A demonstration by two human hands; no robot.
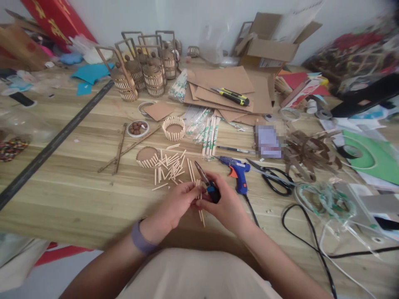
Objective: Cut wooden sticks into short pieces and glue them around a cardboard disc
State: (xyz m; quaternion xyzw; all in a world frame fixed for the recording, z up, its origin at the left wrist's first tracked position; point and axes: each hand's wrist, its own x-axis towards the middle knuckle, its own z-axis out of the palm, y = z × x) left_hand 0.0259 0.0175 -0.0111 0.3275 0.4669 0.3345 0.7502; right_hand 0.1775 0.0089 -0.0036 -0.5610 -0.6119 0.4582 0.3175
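Thin wooden sticks [202, 216] are pinched between the thumb and fingers of my left hand [182, 201]. My right hand [226, 203] is closed on a cutting tool with a dark blade and blue-black handle [213, 192]; its blade points up and left, and its fingertips also touch the sticks. Just beyond my hands lies a loose pile of short cut sticks [174, 166]. Left of that pile is a round cardboard base partly ringed with sticks [147, 157]. Behind it stands a fully ringed one [173, 128]. A small bowl of brown beads [138, 128] sits to the left.
A blue glue gun [240, 170] and black scissors [277, 179] lie to the right, with cables [311, 232] beyond. Several lidded stick baskets [153, 79] stand at the back beside cardboard sheets [218, 83] bearing a yellow-black cutter [232, 96]. A long dark ruler [59, 135] crosses the left.
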